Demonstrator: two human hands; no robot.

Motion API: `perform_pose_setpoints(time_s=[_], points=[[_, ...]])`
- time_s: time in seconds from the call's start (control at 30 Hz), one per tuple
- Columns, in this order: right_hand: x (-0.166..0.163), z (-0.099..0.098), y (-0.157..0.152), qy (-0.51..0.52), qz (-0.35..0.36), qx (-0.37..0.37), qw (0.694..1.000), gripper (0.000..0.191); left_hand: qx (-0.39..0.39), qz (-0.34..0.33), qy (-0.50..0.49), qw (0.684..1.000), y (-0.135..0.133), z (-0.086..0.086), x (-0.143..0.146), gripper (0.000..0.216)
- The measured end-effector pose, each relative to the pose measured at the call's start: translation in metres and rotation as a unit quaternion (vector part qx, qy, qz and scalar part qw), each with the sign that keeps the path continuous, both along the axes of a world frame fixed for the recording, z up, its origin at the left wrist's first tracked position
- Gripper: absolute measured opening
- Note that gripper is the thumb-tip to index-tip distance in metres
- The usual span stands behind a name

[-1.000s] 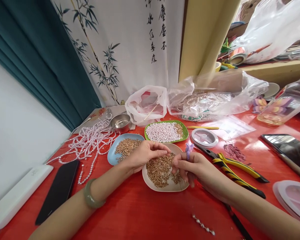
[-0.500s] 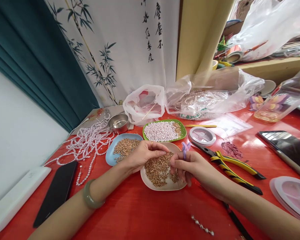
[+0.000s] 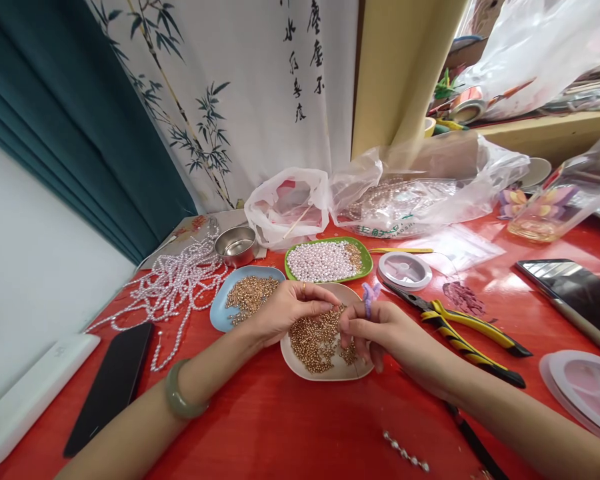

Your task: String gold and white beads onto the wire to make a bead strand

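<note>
Over a cream plate (image 3: 300, 372) of small gold beads (image 3: 314, 341), both my hands meet with their fingertips close together. My left hand (image 3: 297, 308), with a ring on one finger and a green bangle (image 3: 177, 390) on the wrist, is closed in a pinch. My right hand (image 3: 375, 327) pinches too, thumb against forefinger, the other fingers curled over the plate. What sits in either pinch is too small to make out. A fuzzy purple band (image 3: 370, 298) wraps a right finger. To the left, a blue plate (image 3: 219, 312) holds more gold beads.
White and gold beads fill a green tray (image 3: 369, 261) behind. Pearl strands (image 3: 175, 280) and a metal bowl (image 3: 236, 245) lie left. Yellow-black pliers (image 3: 473, 333), a spool (image 3: 405, 270) and a phone (image 3: 575, 293) are right. A short beaded piece (image 3: 405, 453) lies in front.
The view has shifted very slightly. Both hands keep the same pinched pose over the cream plate.
</note>
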State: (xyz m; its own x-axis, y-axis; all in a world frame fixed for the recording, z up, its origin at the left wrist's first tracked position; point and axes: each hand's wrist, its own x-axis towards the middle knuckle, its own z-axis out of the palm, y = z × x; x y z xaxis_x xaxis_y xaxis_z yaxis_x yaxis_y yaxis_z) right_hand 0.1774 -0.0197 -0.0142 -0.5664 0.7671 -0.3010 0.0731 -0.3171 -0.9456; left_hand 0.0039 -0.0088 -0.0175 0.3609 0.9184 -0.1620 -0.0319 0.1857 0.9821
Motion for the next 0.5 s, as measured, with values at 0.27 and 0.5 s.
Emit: perform_pose_setpoints(time_s=[0.27, 0.5], points=[[-0.0012, -0.0008, 0.0013, 0.001, 0.002, 0.003, 1.000, 0.009, -0.012, 0.000, -0.006, 1.000, -0.0003, -0.0001, -0.0001, 0.008], [-0.0003, -0.0026, 0.0011, -0.001, 0.005, 0.005, 1.000, 0.007, -0.009, 0.001, -0.010, 1.000, 0.0000, -0.0009, -0.0002, 0.008]])
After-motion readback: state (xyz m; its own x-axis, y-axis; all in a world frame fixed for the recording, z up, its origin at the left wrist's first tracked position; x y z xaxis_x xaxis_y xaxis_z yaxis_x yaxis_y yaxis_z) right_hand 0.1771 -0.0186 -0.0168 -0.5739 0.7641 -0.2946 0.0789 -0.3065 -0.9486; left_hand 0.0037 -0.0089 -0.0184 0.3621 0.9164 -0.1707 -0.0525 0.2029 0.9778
